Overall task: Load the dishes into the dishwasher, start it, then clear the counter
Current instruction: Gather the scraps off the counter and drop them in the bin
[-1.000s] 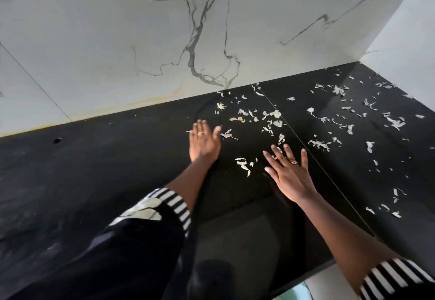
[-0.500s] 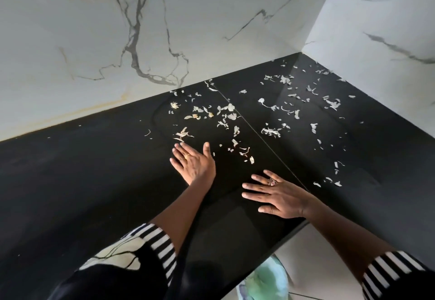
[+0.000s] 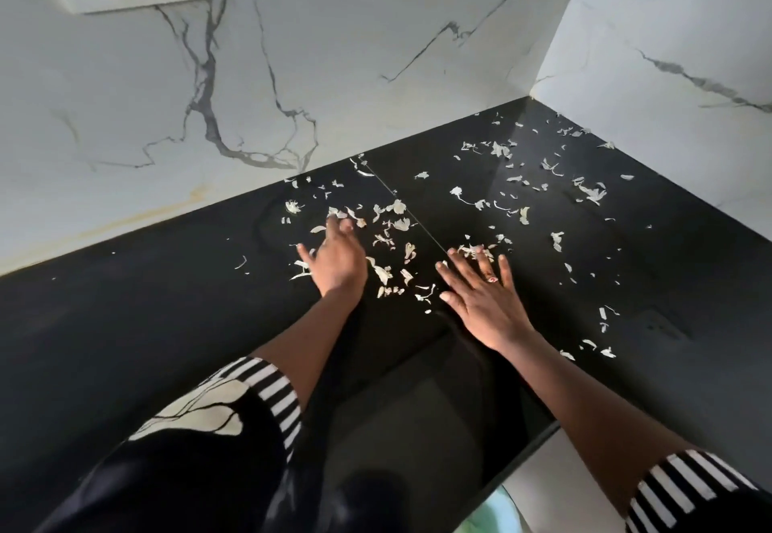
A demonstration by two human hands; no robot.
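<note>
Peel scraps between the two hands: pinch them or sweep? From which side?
Probably sweep. The scraps are thin, flat flakes lying loose on the black counter, with nothing to pinch. Rake them with flat palms, left hand and right hand, from the wall side toward the front edge.

Scraps seemingly loose on counter

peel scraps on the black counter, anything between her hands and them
Nothing visible does. Both hands lie open among the peel scraps: the left hand at the left cluster, the right hand with fingertips at a small pile. The counter holds only scraps, more toward the corner.
</note>
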